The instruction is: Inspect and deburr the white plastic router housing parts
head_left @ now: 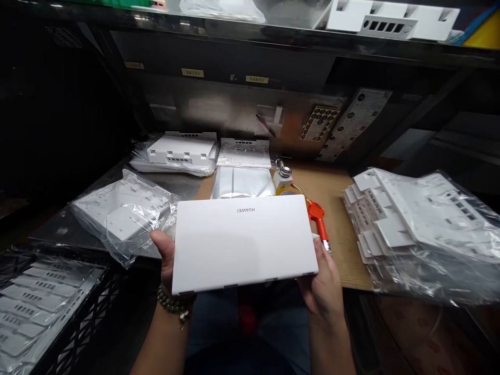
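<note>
Far left, below left hand: row of bagged parts (37, 297). Nearer, just beyond left hand: loose bag (125, 208) with white part inside; further out, more parts (179, 151) on film. Left hand (167, 255): partly open, cupped at left end of cover (246, 245), thumb raised beside the edge; finger placement underneath hidden, cannot tell. Between both hands: cover, broad face up, logo (246, 210) upside down in view, dark notches along near edge, left end slightly lower in view. Beyond it: silver bag (244, 182), then bottle (283, 179) partly behind far edge. Right hand (324, 281): partly closed around right end of cover, thumb at the edge, fingers curled below; exact contact hidden. Just beyond right hand: red tool (318, 219), close to far right corner of cover. Well right of right hand: bagged stack (422, 224), on and over edge of board (336, 187). For a good hold: support both ends evenly, low on the sides, with light pressure to avoid bowing the shell. Best to leave the glossy face untouched, fingertips off the logo. Tilt slowly under the light to read scuffs or dust, then check notches. Watch right corner against red tool; easy scratch. Mind loose film near left thumb; could snag.
</note>
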`<state>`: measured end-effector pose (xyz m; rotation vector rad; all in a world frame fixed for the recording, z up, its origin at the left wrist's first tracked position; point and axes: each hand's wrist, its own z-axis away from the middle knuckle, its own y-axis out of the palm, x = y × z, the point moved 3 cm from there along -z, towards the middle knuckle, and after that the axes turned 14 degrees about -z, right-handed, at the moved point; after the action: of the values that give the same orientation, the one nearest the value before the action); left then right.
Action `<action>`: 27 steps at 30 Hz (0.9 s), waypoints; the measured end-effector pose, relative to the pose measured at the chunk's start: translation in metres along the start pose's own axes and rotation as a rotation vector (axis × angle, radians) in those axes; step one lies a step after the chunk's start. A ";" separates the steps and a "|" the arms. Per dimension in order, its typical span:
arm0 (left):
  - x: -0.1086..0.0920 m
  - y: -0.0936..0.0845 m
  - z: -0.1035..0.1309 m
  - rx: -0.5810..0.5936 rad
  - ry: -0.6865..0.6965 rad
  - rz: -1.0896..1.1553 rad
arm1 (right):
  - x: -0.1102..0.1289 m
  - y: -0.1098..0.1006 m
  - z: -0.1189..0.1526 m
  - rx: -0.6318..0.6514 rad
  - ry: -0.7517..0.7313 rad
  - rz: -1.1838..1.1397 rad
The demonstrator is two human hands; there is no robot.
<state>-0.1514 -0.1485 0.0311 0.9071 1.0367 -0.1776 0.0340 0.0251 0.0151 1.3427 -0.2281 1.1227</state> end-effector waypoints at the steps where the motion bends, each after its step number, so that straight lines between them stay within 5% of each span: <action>1: 0.000 0.000 0.000 -0.005 -0.002 -0.008 | 0.000 0.000 0.000 -0.004 0.001 -0.004; 11: 0.001 -0.005 0.004 -0.017 0.016 -0.161 | 0.000 -0.014 -0.004 -0.012 -0.073 0.003; 17: -0.016 0.002 -0.003 -0.218 0.083 -0.701 | 0.002 -0.024 -0.006 0.072 -0.181 0.064; 23: -0.012 0.014 -0.006 -0.463 0.427 -1.220 | -0.006 -0.035 -0.004 0.165 -0.238 0.137; 27: -0.010 0.021 -0.004 -0.543 0.445 -1.329 | -0.007 -0.036 0.001 0.190 -0.250 0.146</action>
<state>-0.1488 -0.1348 0.0502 -0.3740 1.8637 -0.7710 0.0576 0.0269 -0.0135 1.6589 -0.4155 1.1176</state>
